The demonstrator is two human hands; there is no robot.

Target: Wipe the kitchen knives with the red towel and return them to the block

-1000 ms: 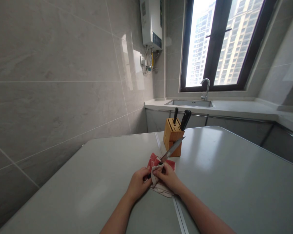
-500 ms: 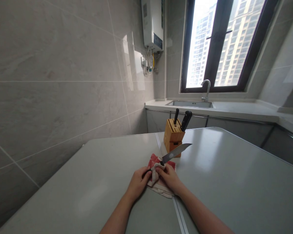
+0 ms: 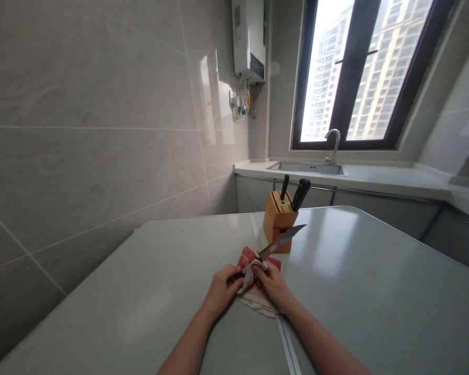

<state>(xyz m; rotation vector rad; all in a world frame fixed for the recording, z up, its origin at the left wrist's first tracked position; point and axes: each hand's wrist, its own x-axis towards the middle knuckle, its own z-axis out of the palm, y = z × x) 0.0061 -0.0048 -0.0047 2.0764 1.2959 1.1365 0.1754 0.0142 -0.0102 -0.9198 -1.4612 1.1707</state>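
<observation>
Steel glints on the long silver-bladed kitchen knife with a black handle point(image 3: 278, 242), which lies in the head view just above the pale grey tabletop point(image 3: 375, 281), its long axis running from the near left up to the far right, tip aimed past the slotted wooden knife block point(image 3: 276, 221). The left hand point(image 3: 222, 289) is closed around the black handle at the near end, so the blade extends away from it. The right hand point(image 3: 272, 284) sits just right of the left, fingers curled and pinching the folded red and white cloth point(image 3: 254, 271) against the base of the blade, next to the handle. The bare length of blade therefore lies ahead of the right hand, toward the far right. The rest of the cloth rests on the tabletop under both hands, over the seam that splits the surface. Two more black handles stick out of the block's top, just behind the blade's tip. Farther off, a steel sink with a curved tap point(image 3: 333, 146) sits below the dark-framed window point(image 3: 355, 73), and a white wall-mounted water heater point(image 3: 250, 39) hangs on the grey tiled wall.
</observation>
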